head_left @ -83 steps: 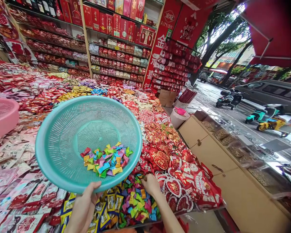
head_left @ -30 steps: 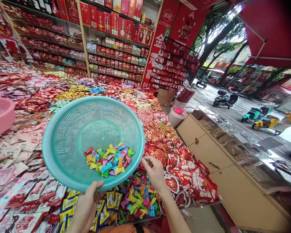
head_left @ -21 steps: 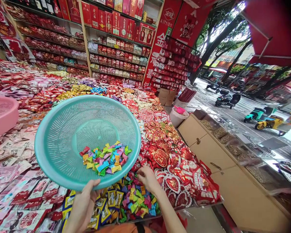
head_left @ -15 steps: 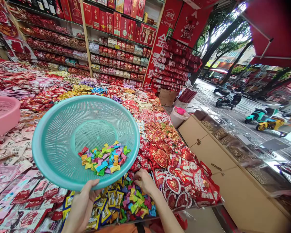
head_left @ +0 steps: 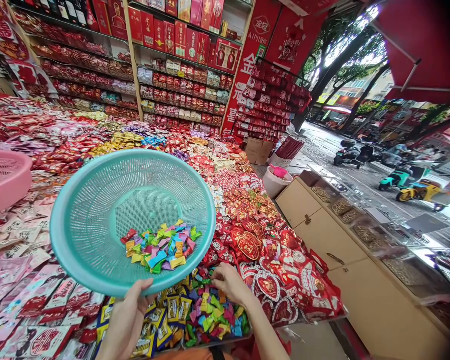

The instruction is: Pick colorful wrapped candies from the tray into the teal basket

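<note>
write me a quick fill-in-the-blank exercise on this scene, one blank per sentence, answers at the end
1. The person's ____ hand grips the teal basket by its rim.
2. The right hand is at the loose candies, which lie to the picture's ____ of the yellow-and-blue packets.
3. The second basket, at the picture's left edge, is coloured ____.
4. The candies inside the teal basket lie toward its ____ side, rather than its far side.

Missing words: left; right; pink; near
</note>
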`<state>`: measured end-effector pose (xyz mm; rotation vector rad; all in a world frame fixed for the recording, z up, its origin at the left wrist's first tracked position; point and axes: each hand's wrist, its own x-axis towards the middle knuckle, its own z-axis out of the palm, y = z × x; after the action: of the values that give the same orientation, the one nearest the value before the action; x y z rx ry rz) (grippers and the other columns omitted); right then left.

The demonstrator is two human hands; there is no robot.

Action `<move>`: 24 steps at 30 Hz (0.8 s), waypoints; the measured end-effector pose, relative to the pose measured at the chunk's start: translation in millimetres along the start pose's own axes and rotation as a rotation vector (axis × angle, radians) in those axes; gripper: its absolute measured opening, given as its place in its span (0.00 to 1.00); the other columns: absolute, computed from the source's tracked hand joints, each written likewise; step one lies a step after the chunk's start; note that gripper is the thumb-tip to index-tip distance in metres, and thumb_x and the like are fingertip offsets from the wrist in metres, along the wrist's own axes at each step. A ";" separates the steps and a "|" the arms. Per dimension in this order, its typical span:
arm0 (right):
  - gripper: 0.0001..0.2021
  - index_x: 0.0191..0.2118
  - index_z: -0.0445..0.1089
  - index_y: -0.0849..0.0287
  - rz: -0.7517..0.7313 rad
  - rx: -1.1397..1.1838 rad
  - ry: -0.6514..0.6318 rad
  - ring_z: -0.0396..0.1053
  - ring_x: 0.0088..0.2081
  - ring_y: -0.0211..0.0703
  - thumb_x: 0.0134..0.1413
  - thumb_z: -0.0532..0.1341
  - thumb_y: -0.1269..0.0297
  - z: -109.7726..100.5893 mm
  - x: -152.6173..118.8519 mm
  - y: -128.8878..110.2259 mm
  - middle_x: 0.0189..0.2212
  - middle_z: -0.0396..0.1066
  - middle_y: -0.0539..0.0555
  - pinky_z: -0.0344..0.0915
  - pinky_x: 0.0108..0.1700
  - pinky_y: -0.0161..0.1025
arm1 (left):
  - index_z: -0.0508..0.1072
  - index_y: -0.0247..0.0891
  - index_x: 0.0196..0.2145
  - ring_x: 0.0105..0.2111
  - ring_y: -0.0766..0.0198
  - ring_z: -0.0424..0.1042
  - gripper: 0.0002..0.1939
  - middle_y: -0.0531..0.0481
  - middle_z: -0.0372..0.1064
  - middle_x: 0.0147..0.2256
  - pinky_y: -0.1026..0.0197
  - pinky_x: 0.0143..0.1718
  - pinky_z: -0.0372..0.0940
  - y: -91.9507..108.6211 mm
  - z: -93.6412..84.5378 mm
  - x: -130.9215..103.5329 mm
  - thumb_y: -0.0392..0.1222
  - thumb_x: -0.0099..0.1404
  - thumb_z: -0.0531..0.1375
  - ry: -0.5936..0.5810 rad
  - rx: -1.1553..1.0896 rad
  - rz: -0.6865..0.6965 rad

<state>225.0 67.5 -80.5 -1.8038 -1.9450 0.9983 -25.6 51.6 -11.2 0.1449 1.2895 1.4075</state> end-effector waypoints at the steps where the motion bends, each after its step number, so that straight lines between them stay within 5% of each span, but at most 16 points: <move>1: 0.04 0.28 0.74 0.58 -0.009 0.043 -0.015 0.64 0.35 0.39 0.48 0.63 0.73 -8.2 -3.1 -4.5 0.31 0.69 0.51 0.57 0.36 0.33 | 0.72 0.38 0.28 0.32 0.63 0.71 0.19 0.55 0.72 0.29 0.61 0.34 0.71 -0.5 0.1 0.0 0.26 0.35 0.66 0.002 0.002 0.004; 5: 0.02 0.29 0.73 0.59 -0.099 0.224 -0.031 0.64 0.31 0.37 0.50 0.63 0.69 -49.3 -12.8 -31.9 0.29 0.69 0.49 0.59 0.34 0.33 | 0.73 0.37 0.25 0.30 0.63 0.70 0.15 0.54 0.72 0.28 0.59 0.33 0.71 -5.1 -0.1 0.9 0.30 0.36 0.69 -0.010 0.017 0.011; 9: 0.04 0.30 0.73 0.59 -0.162 0.261 0.185 0.63 0.31 0.38 0.53 0.61 0.66 -75.3 -4.5 -56.0 0.28 0.68 0.49 0.59 0.35 0.34 | 0.73 0.34 0.23 0.29 0.63 0.70 0.11 0.52 0.72 0.26 0.59 0.32 0.71 -12.2 0.2 0.3 0.34 0.38 0.70 -0.035 0.016 -0.026; 14: 0.05 0.28 0.71 0.59 -0.131 0.119 0.458 0.64 0.32 0.40 0.53 0.59 0.68 -64.2 25.9 -62.1 0.28 0.68 0.50 0.59 0.37 0.36 | 0.74 0.34 0.23 0.29 0.61 0.71 0.11 0.50 0.73 0.27 0.59 0.31 0.71 -16.9 4.8 -7.8 0.34 0.39 0.70 -0.040 0.040 -0.046; 19: 0.06 0.32 0.73 0.58 -0.120 0.044 0.531 0.66 0.34 0.42 0.54 0.59 0.67 -46.7 36.3 -60.7 0.29 0.70 0.51 0.60 0.40 0.38 | 0.74 0.33 0.22 0.28 0.63 0.69 0.13 0.51 0.72 0.26 0.62 0.27 0.69 -16.9 6.7 -13.1 0.33 0.35 0.71 -0.040 0.061 -0.051; 24: 0.10 0.41 0.72 0.58 -0.145 0.178 0.630 0.65 0.32 0.41 0.56 0.59 0.60 -50.6 22.8 -51.3 0.29 0.67 0.51 0.61 0.37 0.37 | 0.75 0.34 0.24 0.29 0.63 0.69 0.13 0.51 0.72 0.27 0.62 0.28 0.69 -13.4 1.2 -8.0 0.35 0.38 0.71 -0.033 0.057 -0.037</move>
<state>215.7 105.2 -15.7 -1.5936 -1.5129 0.4552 -13.8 42.7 -16.0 0.1814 1.2989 1.3329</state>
